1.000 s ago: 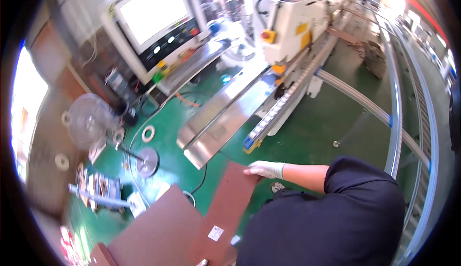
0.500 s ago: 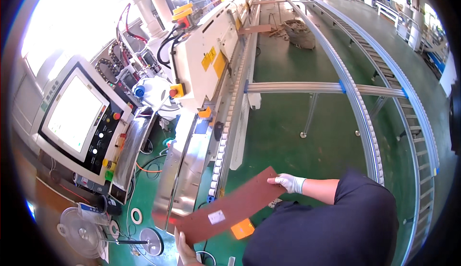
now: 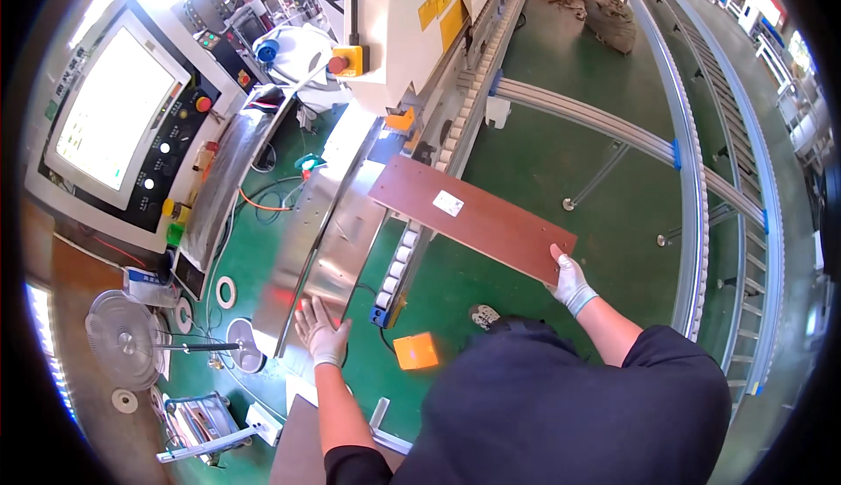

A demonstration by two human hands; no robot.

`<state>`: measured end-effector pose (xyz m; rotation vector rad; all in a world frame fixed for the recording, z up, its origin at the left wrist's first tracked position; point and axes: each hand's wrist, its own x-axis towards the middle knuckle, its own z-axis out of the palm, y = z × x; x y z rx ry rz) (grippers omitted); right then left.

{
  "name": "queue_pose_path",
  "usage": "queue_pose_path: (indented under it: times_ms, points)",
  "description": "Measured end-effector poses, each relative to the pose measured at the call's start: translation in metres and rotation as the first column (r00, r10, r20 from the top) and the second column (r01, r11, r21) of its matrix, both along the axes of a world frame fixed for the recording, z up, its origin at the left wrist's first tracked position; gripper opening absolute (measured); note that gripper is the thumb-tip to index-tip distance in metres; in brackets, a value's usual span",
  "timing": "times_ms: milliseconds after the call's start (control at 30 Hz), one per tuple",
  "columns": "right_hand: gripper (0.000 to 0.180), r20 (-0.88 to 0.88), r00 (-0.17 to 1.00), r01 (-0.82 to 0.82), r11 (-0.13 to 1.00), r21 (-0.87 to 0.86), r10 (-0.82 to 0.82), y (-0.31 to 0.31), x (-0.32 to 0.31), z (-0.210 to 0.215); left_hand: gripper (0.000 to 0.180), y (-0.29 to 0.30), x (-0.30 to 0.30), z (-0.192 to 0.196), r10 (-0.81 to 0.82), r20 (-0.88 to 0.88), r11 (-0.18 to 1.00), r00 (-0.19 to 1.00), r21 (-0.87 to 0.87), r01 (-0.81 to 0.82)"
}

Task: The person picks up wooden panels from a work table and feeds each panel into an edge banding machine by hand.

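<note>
A long reddish-brown board (image 3: 491, 226) with a small white label lies slanted over the roller rail, its far left end reaching the metal infeed table (image 3: 337, 253) of the machine. My right hand (image 3: 569, 283), in a whitish glove, grips the board's near right end with the thumb on top. Away from the board, my left hand (image 3: 321, 331), gloved too, is open with fingers spread at the near end of the metal table. It looks to be touching the metal edge. A red light spot shows on the metal beside its fingertips.
The machine housing (image 3: 394, 38) with a red stop button stands ahead. At left is a control panel (image 3: 118, 108) with a lit screen. A roller rail (image 3: 401, 266) runs forward. An orange box (image 3: 415, 351), a fan (image 3: 123, 336) and a cart (image 3: 200, 424) stand on the floor.
My left hand has let go of the board and moved to the metal table. The board has swung round, its free end now forward on the left. My view has turned too.
</note>
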<state>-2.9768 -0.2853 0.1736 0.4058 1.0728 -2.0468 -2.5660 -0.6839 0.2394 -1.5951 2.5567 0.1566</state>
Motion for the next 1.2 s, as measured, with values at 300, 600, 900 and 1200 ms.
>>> queue_pose_path:
  times_ms: [300, 600, 900, 1200]
  points:
    - [0.041, -0.102, 0.985, -0.125, 0.986, 0.11, 0.137, -0.055, -0.065, 0.007, 0.104, 0.004, -0.018, 0.011, -0.01, -0.031, 0.984, 0.999, -0.178, 0.005]
    - [0.04, -0.076, 0.997, 0.043, 0.99, 0.134, -0.033, -0.117, -0.074, 0.053, 0.1, -0.002, -0.025, 0.011, 0.012, 0.0, 0.987, 1.0, -0.158, -0.012]
    - [0.038, -0.125, 0.985, 0.135, 0.979, 0.151, -0.116, -0.137, -0.141, 0.045, 0.102, -0.003, -0.037, 0.026, 0.026, -0.014, 0.983, 1.0, -0.18, -0.028]
    - [0.031, -0.132, 0.978, 0.187, 0.965, 0.184, -0.164, -0.165, -0.233, 0.051, 0.102, -0.001, -0.034, 0.031, 0.089, 0.04, 0.992, 0.995, -0.088, -0.086]
